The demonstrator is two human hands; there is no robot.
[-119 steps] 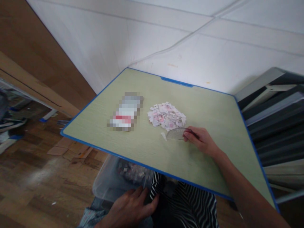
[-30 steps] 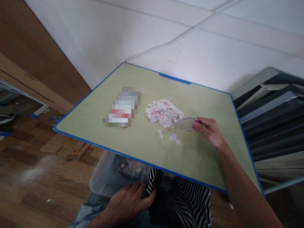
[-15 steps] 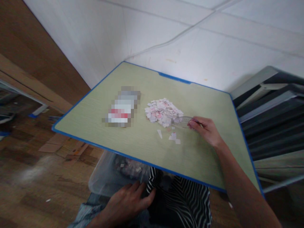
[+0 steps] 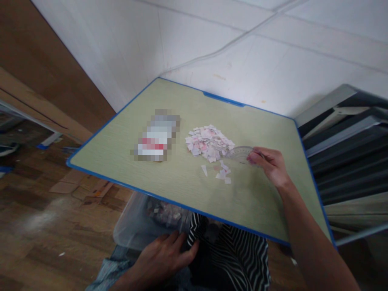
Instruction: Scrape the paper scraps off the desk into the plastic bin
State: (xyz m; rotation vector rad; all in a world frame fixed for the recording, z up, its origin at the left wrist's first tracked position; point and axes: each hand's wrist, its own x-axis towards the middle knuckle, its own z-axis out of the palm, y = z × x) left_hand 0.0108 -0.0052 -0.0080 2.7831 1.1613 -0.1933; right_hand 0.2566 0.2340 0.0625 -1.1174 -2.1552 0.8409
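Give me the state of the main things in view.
Pinkish white pile of paper scraps, heaped.
Loose pale paper scraps, scattered nearby.
Clear plastic half-round protractor, held, one end at the pile.
Right hand, closed on the protractor.
Left hand, palm down, grip hidden.
Clear plastic bin, holding small pieces, partly hidden.
Green blue-edged table, scraps on top.
Pixelated white rectangular item, state unreadable.

On your blue-rimmed, pale-green rectangular table, a pinkish-white paper-scrap heap lies between the pixelated white-and-red oblong, toward the left edge, and your clear semicircular plastic protractor, rightward.
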